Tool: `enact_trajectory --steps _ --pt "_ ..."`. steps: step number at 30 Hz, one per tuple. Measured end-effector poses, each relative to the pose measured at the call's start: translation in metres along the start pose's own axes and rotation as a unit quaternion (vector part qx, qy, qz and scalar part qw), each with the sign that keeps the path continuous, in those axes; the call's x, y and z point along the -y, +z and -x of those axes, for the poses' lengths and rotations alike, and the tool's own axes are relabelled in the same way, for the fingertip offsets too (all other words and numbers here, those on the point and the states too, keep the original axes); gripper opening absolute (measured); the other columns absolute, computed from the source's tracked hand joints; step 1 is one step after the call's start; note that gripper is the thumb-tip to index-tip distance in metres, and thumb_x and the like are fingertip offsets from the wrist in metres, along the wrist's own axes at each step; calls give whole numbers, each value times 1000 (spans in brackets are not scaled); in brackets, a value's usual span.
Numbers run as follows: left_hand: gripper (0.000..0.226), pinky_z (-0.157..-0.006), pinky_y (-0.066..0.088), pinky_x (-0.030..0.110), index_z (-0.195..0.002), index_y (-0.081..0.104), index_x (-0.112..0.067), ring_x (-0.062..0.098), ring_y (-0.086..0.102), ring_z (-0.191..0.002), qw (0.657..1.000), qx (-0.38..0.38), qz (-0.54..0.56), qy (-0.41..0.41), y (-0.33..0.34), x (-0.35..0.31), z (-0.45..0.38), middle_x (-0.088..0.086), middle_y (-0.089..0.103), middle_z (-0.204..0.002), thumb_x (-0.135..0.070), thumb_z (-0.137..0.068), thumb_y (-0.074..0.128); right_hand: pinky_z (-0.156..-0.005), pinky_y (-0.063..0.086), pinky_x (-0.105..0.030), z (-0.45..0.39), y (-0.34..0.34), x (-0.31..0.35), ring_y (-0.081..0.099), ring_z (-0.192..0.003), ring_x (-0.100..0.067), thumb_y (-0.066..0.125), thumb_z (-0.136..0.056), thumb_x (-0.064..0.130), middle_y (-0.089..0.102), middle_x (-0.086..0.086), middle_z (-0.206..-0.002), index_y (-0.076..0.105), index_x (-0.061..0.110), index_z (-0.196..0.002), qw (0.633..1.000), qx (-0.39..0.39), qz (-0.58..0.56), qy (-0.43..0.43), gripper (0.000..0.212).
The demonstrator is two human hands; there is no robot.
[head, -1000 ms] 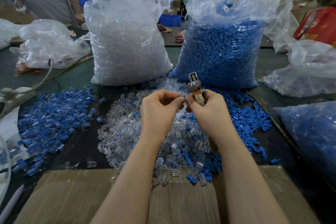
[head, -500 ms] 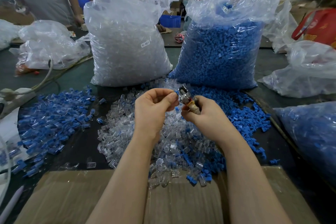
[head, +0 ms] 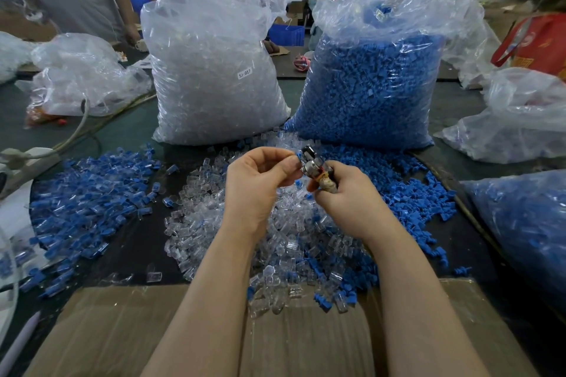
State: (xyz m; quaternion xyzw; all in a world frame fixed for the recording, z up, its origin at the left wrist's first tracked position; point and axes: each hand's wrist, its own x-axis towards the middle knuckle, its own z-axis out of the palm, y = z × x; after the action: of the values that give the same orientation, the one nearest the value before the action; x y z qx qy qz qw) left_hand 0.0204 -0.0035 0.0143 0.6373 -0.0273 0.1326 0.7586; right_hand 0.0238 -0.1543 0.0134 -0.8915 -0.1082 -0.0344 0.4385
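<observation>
Tipped the small metal tool (head: 307, 159) leftward since a second ago, from near upright to a lean toward the left fingertips; lowered both hands slightly. Grips that one tool in the right hand (head: 346, 196), fingers curled tight round its wrapped handle, metal head poking out above the fist, just above the centre of the frame. Pinches one blue piece (head: 295, 159) between thumb and forefinger of the left hand (head: 260, 190), remaining fingers loosely curled over the palm. Holds it right at the tool's head, perhaps touching, though too small to be sure. Brings two bare forearms up from the bottom edge, converging so that the knuckles sit close together.

Hovers over three loose heaps on the dark worktop (head: 137, 242): a blue-and-clear heap (head: 85, 199) at middle left, a clear heap (head: 291, 239) directly beneath the hands, a plain blue heap (head: 413, 199) to the right. Faces two tall upright bags side by side behind the heaps: a clear-filled bag (head: 214, 70) left of centre, a blue-filled bag (head: 367, 86) right of centre. Shows one slumped blue bag (head: 520, 223) at the right edge and one cardboard sheet (head: 122, 330) along the bottom.
</observation>
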Motion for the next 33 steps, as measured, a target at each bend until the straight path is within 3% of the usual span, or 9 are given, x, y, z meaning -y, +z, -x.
enact_trajectory --steps 3,10,16,20,22,26,29,33 --pt "10 -66 56 21 -82 70 -9 11 70 -68 1000 -3 1 -3 -1 0 0 -1 73 -71 0 -85 70 -56 40 -41 0 1 2 44 -58 -22 51 -76 21 59 -12 -70 60 8 -87 1000 -1 0 6 19" --pt "9 -62 54 18 -82 69 -8 9 69 -64 1000 -9 -3 -13 1 2 -1 -2 72 -69 0 -85 70 -56 43 -43 -1 3 -3 47 -60 -25 52 -84 11 59 -11 -68 59 8 -86 999 -12 41 -7 9" --pt "9 -62 54 19 -82 69 -10 9 70 -66 999 -9 6 -36 0 2 -1 -2 73 -69 -2 -85 70 -52 34 -33 -3 4 -5 47 -57 -22 53 -84 14 56 -3 -63 57 14 -82 998 -14 57 -14 5" --pt "6 -62 55 18 -91 69 -8 11 73 -71 988 -89 83 -96 -9 1 -5 4 76 -78 -6 -86 70 -50 27 -31 -5 5 -7 48 -61 -19 54 -85 19 55 0 -65 48 20 -75 994 -19 111 -5 12" --pt "8 -62 56 19 -94 68 -7 11 73 -72 959 -180 172 -133 -22 -2 -9 4 76 -79 -5 -87 68 -50 27 -31 -6 4 -10 50 -62 -18 54 -85 22 55 1 -66 45 22 -72 992 -34 119 11 16" --pt "5 -62 59 21 -96 64 -8 9 72 -63 867 -338 332 -152 -55 -8 -14 6 73 -81 -5 -93 61 -53 30 -32 -6 -1 -15 51 -64 -19 54 -86 27 56 2 -70 46 23 -74 991 -53 121 38 14" --pt "6 -65 60 22 -96 59 -5 8 71 -65 805 -400 411 -151 -78 -10 -14 7 71 -90 -4 -98 53 -55 32 -33 -7 -1 -15 52 -66 -19 54 -86 29 56 1 -73 47 22 -77 989 -54 132 47 13" --pt "8 -48 54 22 -98 60 -1 12 72 -68 748 -450 463 -153 -89 -14 -11 9 72 -87 -3 -98 53 -52 32 -32 -7 1 -15 50 -66 -15 55 -87 29 55 3 -73 45 24 -76 985 -47 160 50 16"
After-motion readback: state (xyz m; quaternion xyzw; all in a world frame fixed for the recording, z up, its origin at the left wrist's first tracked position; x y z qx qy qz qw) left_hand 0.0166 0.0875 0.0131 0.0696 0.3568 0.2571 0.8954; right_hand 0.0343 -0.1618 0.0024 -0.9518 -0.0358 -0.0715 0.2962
